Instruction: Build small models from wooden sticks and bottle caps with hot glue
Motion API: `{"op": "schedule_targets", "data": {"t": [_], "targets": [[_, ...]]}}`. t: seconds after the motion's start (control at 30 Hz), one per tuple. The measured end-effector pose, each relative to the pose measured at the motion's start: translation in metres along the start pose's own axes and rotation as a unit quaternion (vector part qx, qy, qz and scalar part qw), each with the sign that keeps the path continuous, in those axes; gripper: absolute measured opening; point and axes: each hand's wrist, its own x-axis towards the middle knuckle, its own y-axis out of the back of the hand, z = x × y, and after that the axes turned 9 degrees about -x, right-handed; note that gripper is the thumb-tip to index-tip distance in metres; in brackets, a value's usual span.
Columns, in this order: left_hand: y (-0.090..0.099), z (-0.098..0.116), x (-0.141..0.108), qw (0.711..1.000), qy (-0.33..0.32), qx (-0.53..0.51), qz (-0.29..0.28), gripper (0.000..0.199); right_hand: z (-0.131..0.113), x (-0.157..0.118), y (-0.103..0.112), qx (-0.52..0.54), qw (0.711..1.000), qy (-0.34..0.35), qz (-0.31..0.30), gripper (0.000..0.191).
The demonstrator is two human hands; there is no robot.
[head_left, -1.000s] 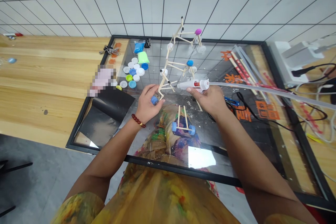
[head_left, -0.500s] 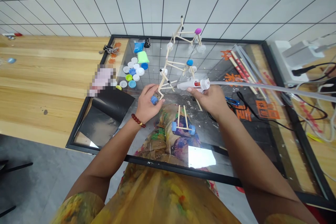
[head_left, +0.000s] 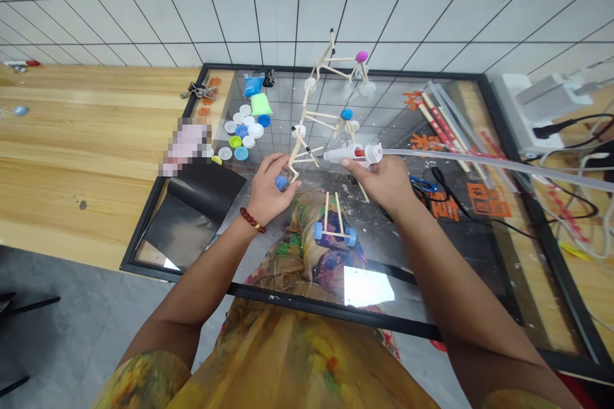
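My left hand (head_left: 271,190) is closed around the lower end of a small wooden-stick model (head_left: 300,152), whose blue bottle cap (head_left: 281,183) shows between the fingers. In my right hand (head_left: 389,186) is a white hot glue gun (head_left: 346,153), its nozzle pointing left and close to the model's sticks; whether they touch I cannot tell. A long translucent glue stick (head_left: 460,158) runs out of the gun's back to the right. In front of me stands a two-stick frame with blue cap wheels (head_left: 340,234). Behind the hands are stick models with a blue piece (head_left: 346,114) and a magenta piece (head_left: 361,57).
Several bottle caps (head_left: 248,121), a green packet (head_left: 261,104) and a blue packet (head_left: 253,85) lie at the back left. A black sheet (head_left: 192,211) is at left. Glue sticks and red-wrapped sticks (head_left: 439,121), black cable (head_left: 472,220) and a power strip (head_left: 522,118) are at right.
The glue gun and my right hand have shifted very slightly to the left. My left hand and the stick model stay where they were.
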Motion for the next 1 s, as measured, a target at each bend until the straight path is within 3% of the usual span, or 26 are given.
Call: {"op": "schedule_targets", "data": {"t": [1.0], "targets": [[0.0003, 0.0002, 0.0006, 1.000, -0.002, -0.015, 0.007, 0.044, 0.0011, -0.0019, -0.0006, 0.004, 1.000, 0.007, -0.004, 0.048]]}}
